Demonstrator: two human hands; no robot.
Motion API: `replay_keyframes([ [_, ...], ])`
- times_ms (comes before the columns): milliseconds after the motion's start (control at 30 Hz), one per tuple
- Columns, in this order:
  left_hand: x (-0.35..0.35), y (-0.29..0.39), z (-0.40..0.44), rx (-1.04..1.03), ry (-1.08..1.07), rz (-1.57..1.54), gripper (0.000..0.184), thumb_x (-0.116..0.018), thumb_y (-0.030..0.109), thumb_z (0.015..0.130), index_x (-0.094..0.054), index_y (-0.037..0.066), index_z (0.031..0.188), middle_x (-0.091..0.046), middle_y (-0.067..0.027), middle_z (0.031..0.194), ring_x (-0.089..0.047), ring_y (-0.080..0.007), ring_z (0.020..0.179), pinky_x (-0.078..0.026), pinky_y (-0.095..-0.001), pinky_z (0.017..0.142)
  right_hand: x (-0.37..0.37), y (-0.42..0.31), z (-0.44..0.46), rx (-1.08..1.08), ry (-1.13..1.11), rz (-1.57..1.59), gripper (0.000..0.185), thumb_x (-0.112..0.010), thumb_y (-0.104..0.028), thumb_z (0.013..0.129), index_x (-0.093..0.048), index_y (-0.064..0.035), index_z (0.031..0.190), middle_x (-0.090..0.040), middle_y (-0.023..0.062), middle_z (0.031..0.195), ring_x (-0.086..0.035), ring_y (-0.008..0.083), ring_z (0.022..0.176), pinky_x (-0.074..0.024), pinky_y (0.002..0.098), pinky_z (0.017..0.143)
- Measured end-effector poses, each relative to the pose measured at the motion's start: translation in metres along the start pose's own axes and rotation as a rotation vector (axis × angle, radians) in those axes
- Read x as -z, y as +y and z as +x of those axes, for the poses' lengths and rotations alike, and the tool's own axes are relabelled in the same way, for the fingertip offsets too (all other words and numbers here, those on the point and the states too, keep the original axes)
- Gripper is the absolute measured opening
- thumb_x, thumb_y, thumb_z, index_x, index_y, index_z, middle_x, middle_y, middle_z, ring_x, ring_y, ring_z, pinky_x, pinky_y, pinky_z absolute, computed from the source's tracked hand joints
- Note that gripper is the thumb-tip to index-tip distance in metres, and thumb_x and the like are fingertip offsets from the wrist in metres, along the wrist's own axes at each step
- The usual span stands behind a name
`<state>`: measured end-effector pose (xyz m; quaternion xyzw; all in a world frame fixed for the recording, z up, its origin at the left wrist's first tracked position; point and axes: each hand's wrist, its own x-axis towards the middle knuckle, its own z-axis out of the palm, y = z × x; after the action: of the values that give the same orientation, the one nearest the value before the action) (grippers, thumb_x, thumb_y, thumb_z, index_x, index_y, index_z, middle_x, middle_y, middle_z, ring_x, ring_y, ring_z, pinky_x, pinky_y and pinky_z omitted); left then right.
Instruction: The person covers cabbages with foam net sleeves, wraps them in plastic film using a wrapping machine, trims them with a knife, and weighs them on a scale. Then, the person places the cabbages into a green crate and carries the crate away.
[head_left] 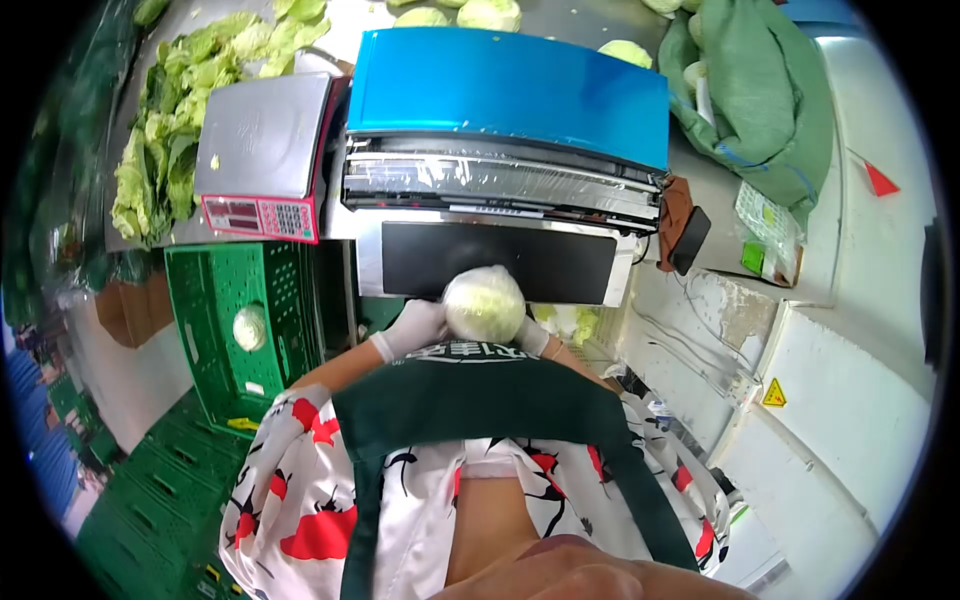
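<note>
A round pale-green cabbage (484,305) in clear film is held in front of my chest, at the near edge of the wrapping machine's black plate (500,262). My left hand (418,326), in a white glove, grips its left side, with the fingertips partly hidden. On the other side, my right hand (532,337), also gloved, holds it from below right; the cabbage and apron cover most of those fingers. Just beyond is the film wrapping machine (510,95), with a blue cover and a roll of clear film (500,172).
Left of the machine stands a scale (262,140) with a red keypad. Loose cabbage leaves (165,150) lie beyond it. A green crate (215,350) at my left contains another wrapped cabbage (249,328). At the right are a green sack (765,100) and a phone-like black object (690,240).
</note>
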<state>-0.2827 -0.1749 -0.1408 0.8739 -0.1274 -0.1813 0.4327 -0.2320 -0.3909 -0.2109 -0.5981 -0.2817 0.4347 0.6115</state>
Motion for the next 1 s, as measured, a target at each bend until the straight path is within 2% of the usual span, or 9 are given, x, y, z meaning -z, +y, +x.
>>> replay_keyframes([
  [67, 0.029, 0.003, 0.006, -0.321, 0.135, 0.079, 0.019, -0.071, 0.017, 0.072, -0.063, 0.009, 0.086, -0.058, -0.0099, 0.058, -0.062, -0.0304, 0.053, -0.052, -0.0405, 0.052, 0.017, -0.108, 0.023, -0.128, -0.205, -0.044, 0.034, -0.054, -0.012, 0.097, -0.056, -0.0057, 0.13, -0.061, 0.0085, 0.127, -0.058, 0.0214, 0.117, -0.0448, 0.0358, 0.105],
  [100, 0.054, 0.023, 0.019, -0.302, 0.19, 0.171, 0.013, -0.068, 0.013, 0.081, -0.063, 0.007, 0.092, -0.055, -0.0078, 0.055, -0.06, -0.0216, 0.047, -0.05, -0.0358, 0.049, 0.017, -0.082, 0.011, -0.161, -0.08, 0.865, 0.032, -0.059, -0.013, 0.094, -0.059, -0.0047, 0.125, -0.064, 0.0078, 0.123, -0.059, 0.0214, 0.116, -0.0468, 0.0356, 0.102],
  [267, 0.117, 0.116, 0.078, 0.086, 0.629, -0.991, 0.018, -0.053, 0.003, 0.099, -0.065, 0.004, 0.111, -0.046, 0.0102, 0.066, -0.035, 0.0015, 0.054, -0.03, -0.018, 0.049, 0.031, -0.149, 0.038, -0.119, -0.159, 0.443, 0.028, -0.059, -0.012, 0.095, -0.062, -0.0036, 0.121, -0.065, 0.0066, 0.116, -0.06, 0.0153, 0.109, -0.0476, 0.031, 0.097],
  [367, 0.108, 0.104, 0.088, -0.035, 0.199, -0.92, 0.041, -0.048, 0.023, 0.102, -0.051, 0.0, 0.136, -0.061, -0.0092, 0.121, -0.056, -0.014, 0.115, -0.044, -0.0296, 0.096, 0.037, -0.122, 0.042, -0.332, -0.013, 0.794, 0.035, -0.052, -0.027, 0.102, -0.061, 0.0, 0.123, -0.064, 0.0063, 0.12, -0.059, 0.0161, 0.112, -0.0479, 0.0334, 0.098],
  [433, 0.125, 0.106, 0.073, -0.047, -0.195, -1.058, 0.066, -0.042, 0.048, 0.1, -0.046, -0.002, 0.142, -0.048, -0.0151, 0.145, -0.042, -0.0232, 0.136, -0.029, -0.0366, 0.114, 0.058, -0.171, 0.037, -0.107, 0.087, -0.723, 0.026, -0.049, -0.021, 0.097, -0.065, -0.0065, 0.112, -0.069, 0.0153, 0.108, -0.066, 0.0329, 0.096, -0.0519, 0.0422, 0.084],
  [500, 0.142, 0.105, 0.064, -0.171, -0.24, -1.154, 0.077, -0.049, 0.056, 0.094, -0.045, -0.004, 0.142, -0.045, -0.0182, 0.148, -0.044, -0.0263, 0.136, -0.032, -0.0382, 0.113, 0.077, -0.222, 0.04, -0.515, -0.178, -1.092, 0.024, -0.045, -0.016, 0.096, -0.067, -0.0081, 0.101, -0.068, 0.0154, 0.103, -0.065, 0.036, 0.092, -0.0521, 0.0441, 0.08],
  [567, 0.146, 0.088, 0.049, -0.084, -0.291, -1.359, 0.084, -0.06, 0.055, 0.087, -0.044, -0.007, 0.14, -0.046, -0.022, 0.146, -0.052, -0.0318, 0.13, -0.042, -0.0429, 0.109, 0.124, -0.24, 0.026, 0.056, 0.132, -1.204, 0.025, -0.048, -0.021, 0.096, -0.067, -0.0067, 0.092, -0.069, 0.0143, 0.101, -0.066, 0.0343, 0.092, -0.0529, 0.0423, 0.08],
  [767, 0.147, -0.018, -0.04, 0.184, 0.806, -1.455, 0.062, -0.048, 0.051, 0.095, -0.052, 0.001, 0.132, -0.062, -0.017, 0.123, -0.063, -0.0282, 0.109, -0.054, -0.0425, 0.093, 0.352, -0.266, 0.061, 0.0, 1.204, -0.488, 0.042, -0.071, -0.028, 0.088, -0.067, 0.0061, 0.113, -0.071, 0.0142, 0.109, -0.066, 0.0191, 0.098, -0.0507, 0.0302, 0.088],
  [1000, 0.199, -0.131, -0.201, 0.552, 1.683, -1.411, 0.051, -0.048, 0.048, 0.091, -0.057, 0.017, 0.13, -0.06, -0.0067, 0.13, -0.059, -0.0273, 0.117, -0.053, -0.0471, 0.094, 0.49, -0.21, 0.126, -0.573, 0.809, -0.12, 0.082, -0.085, -0.045, 0.072, -0.057, 0.0142, 0.122, -0.066, 0.0218, 0.114, -0.068, 0.0266, 0.097, -0.0561, 0.0375, 0.082],
])
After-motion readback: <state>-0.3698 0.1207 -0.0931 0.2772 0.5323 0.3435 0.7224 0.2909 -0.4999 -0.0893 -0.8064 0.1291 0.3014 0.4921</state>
